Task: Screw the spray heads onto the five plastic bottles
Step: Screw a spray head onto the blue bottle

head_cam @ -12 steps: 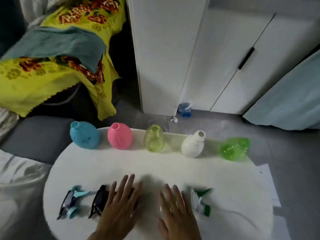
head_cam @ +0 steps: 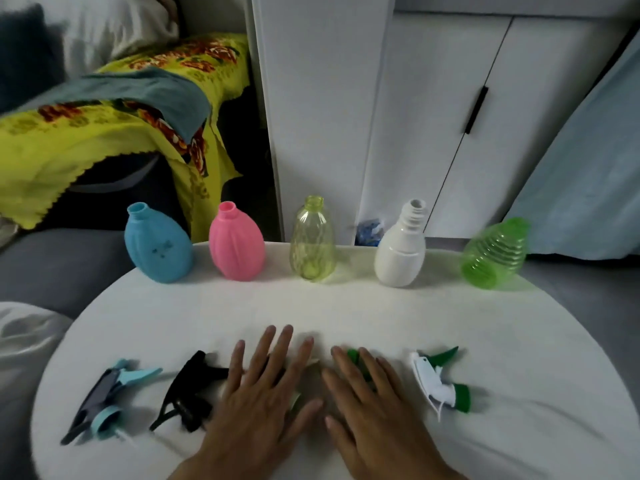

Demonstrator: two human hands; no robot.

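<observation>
Along the far edge of the round white table [head_cam: 381, 317] stand several uncapped bottles: blue [head_cam: 157, 247], pink [head_cam: 237, 244], clear yellow [head_cam: 312, 242], white [head_cam: 401, 249] and ribbed green [head_cam: 493, 256], the last one tilted. Near the front edge lie spray heads: a blue-grey one [head_cam: 107, 400], a black one [head_cam: 188, 393] and a white-green one [head_cam: 441, 386]. My left hand [head_cam: 263, 400] and my right hand [head_cam: 370, 403] rest flat, fingers spread, over two more heads; a green tip [head_cam: 353, 356] shows under the right fingers.
A white cabinet [head_cam: 433, 116] with a black handle stands behind the table. A sofa with a yellow flowered cloth [head_cam: 114, 133] and a teal towel lies to the left. A pale blue curtain [head_cam: 588, 174] hangs at the right. Grey floor surrounds the table.
The view has lifted and drawn closer, so bottles and heads look larger. Both hands stay flat on the table, slightly further forward and closer together.
</observation>
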